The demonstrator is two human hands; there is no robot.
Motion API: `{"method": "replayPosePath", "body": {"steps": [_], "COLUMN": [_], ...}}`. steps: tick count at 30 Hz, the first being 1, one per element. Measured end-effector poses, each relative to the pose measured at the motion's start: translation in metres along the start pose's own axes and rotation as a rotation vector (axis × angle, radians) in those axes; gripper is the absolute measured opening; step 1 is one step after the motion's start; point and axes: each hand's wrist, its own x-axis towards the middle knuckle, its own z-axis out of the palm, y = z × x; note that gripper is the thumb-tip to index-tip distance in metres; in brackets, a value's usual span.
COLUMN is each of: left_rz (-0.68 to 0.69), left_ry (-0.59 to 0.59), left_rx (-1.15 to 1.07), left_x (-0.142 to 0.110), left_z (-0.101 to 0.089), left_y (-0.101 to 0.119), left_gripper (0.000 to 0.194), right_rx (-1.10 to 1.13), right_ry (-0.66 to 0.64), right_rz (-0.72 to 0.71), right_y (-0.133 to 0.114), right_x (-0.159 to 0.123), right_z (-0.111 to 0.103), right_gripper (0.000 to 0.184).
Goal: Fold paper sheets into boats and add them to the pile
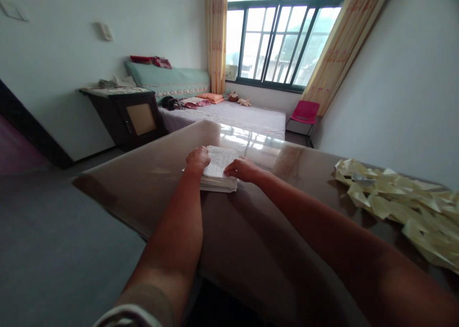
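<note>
A thick stack of written paper sheets (219, 183) lies on the brown, glossy table in the middle of the view. Dense handwriting covers the top sheet. At the stack's left side, my left hand (198, 158) is closed on the edge of the paper, its fingertips partly hidden. From the right, my right hand (241, 168) has its fingers curled onto the right edge of the top sheet. Whether either hand grips one sheet or several, I cannot tell.
Folded pale yellow paper pieces (390, 200) spread over the right part of the table (154, 174). Beyond it are a bed (247, 114), a dark cabinet (118, 112) at the left and a pink chair (305, 112) by the window.
</note>
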Motion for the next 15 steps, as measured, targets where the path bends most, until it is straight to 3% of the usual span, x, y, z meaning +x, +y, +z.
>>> {"method": "replayPosePath", "body": {"steps": [4,7,15], "left_rz": [0.014,0.023,0.029], "left_ry": [-0.020,-0.045,-0.077], "left_rx": [-0.008,-0.009,-0.042], "left_x": [-0.001,-0.002,-0.001], "left_z": [-0.001,-0.003,-0.005], "left_y": [-0.001,0.000,-0.004], "left_gripper": [0.026,0.031,0.024], "right_rx": [-0.089,-0.099,-0.098], "right_ry": [-0.024,-0.059,-0.021], "right_rz": [-0.040,-0.049,0.073], "right_y": [-0.013,-0.020,-0.033], "right_x": [0.001,0.005,0.022], "right_z": [-0.013,-0.018,-0.013], "right_gripper": [0.025,0.033,0.041]}}
